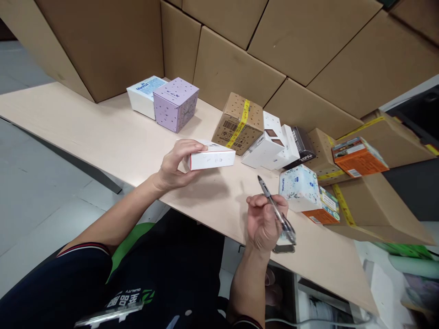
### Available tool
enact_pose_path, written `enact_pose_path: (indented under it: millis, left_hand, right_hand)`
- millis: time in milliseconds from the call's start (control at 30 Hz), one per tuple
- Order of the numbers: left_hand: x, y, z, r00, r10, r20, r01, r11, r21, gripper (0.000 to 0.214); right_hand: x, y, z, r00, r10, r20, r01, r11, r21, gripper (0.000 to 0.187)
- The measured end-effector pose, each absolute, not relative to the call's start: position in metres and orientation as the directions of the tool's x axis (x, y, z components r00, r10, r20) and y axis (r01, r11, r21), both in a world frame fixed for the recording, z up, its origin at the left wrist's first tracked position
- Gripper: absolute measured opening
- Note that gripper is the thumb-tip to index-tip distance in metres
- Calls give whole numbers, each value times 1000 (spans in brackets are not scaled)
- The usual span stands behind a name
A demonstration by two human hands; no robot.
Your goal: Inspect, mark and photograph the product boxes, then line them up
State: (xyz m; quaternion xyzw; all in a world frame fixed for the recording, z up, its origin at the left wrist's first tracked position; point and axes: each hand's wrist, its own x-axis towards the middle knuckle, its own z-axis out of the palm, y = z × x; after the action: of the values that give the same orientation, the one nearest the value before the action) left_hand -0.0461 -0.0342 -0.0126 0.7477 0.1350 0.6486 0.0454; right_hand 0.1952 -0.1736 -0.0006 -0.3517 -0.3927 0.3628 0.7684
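My left hand (178, 165) grips a small white box (213, 159) by its left end and holds it above the table, one long side facing me. Red lines run along the box's edges, and small marks on its side are too faint to read. In my right hand (265, 221) is a pen (274, 203) with a clear barrel and grey grip, its tip pointing up and away from me. The fingers are curled around it. Just beyond the white box stands a brown carton (236, 125) with yellow tape.
On the pale table (113, 132) stand a purple box (174, 105), a blue-white box (144, 93), white boxes (265, 148), a black box (303, 146), a floral box (298, 187) and orange boxes (360, 157). Large cartons (236, 64) wall the back. A phone-like object (284, 248) lies by my right wrist.
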Motion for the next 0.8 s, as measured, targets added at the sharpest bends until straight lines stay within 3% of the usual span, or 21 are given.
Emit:
enact_pose_path:
  millis: [200, 367, 500, 600, 800]
  left_hand:
    - [-45, -36, -9, 199, 284, 938, 194, -950, 246, 58]
    - [-46, -36, -8, 239, 275, 931, 207, -951, 228, 54]
    - [-45, -37, -7, 253, 281, 926, 167, -955, 244, 54]
    - [-43, -38, -7, 273, 266, 925, 123, -963, 241, 56]
    - [-42, -37, -8, 282, 247, 927, 76, -969, 235, 55]
  right_hand:
    - [176, -165, 6, 431, 781, 452, -199, 571, -797, 6]
    - [151, -162, 8, 249, 796, 552, -2, 570, -821, 28]
    - [130, -157, 5, 129, 717, 685, 172, 664, -728, 18]
    - [119, -152, 3, 136, 668, 731, 198, 705, -681, 28]
    - [112, -147, 5, 209, 629, 749, 265, 701, -662, 13]
